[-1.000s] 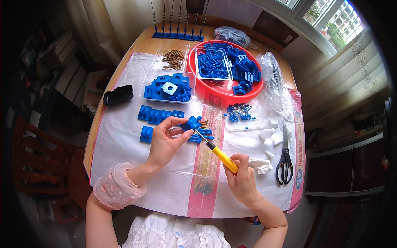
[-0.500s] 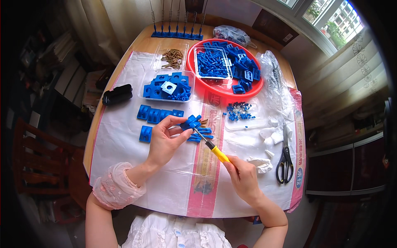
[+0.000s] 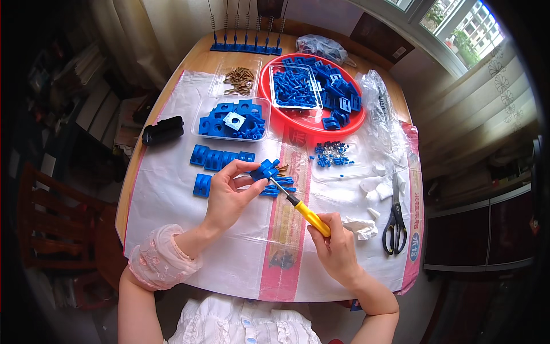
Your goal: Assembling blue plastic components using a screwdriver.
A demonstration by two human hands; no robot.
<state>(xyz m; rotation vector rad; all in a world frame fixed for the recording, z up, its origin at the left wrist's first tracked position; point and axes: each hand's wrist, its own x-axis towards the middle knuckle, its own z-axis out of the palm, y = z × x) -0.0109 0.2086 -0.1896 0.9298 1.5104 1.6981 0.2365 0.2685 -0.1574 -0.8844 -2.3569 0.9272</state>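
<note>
Indoors | left hand [image 3: 225, 200] pinching blue part [image 3: 264, 171] | right hand [image 3: 337, 247] curled round screwdriver [image 3: 312, 218] | white sheet [image 3: 223, 258] over table [image 3: 197, 56] | window [image 3: 467, 43]

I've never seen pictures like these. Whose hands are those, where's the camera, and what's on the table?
No machine here: just a person's bare hands, seen by a wide fisheye camera worn on the head, looking down, so straight edges bend. The left hand holds a small blue part; the right hand holds a yellow-handled screwdriver, its shaft reaching that part. On the table sit a red basin of blue pieces, a clear tub of blue plates, brass-coloured screws and scissors.
</note>
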